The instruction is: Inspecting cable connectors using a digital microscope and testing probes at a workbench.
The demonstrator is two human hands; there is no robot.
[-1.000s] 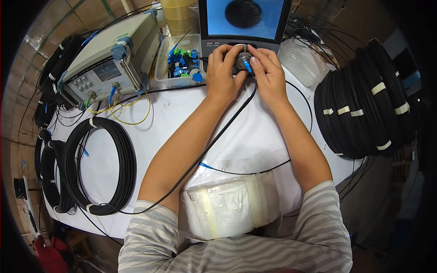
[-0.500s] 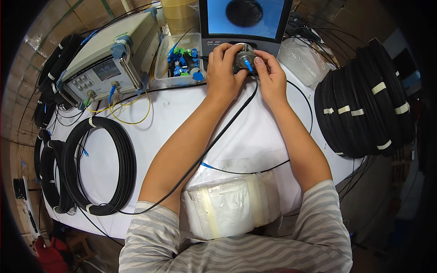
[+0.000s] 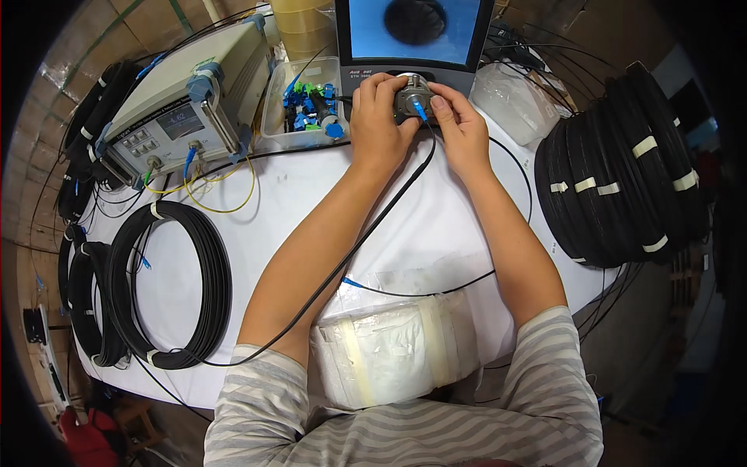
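Note:
Both my hands meet at a small grey metal probe (image 3: pixel 408 101) at the far edge of the white table (image 3: pixel 257 257), just below a monitor (image 3: pixel 414 33) with a blue screen and a dark round blot. My left hand (image 3: pixel 377 123) grips the probe's left side. With its fingertips, my right hand (image 3: pixel 459 124) holds a blue connector (image 3: pixel 419 110) at the probe's front. From that connector a thin black cable (image 3: pixel 366 237) runs down across the table, under my left forearm.
A grey test instrument (image 3: pixel 187 105) with yellow leads stands at far left. A clear tray of blue and green connectors (image 3: pixel 305 109) sits beside it. Black cable coils lie at left (image 3: pixel 167 284) and stacked at right (image 3: pixel 618 171). A taped white bundle (image 3: pixel 389 350) rests at the near edge.
My right hand's fingers have shifted slightly on the blue connector at the probe. Everything else holds still.

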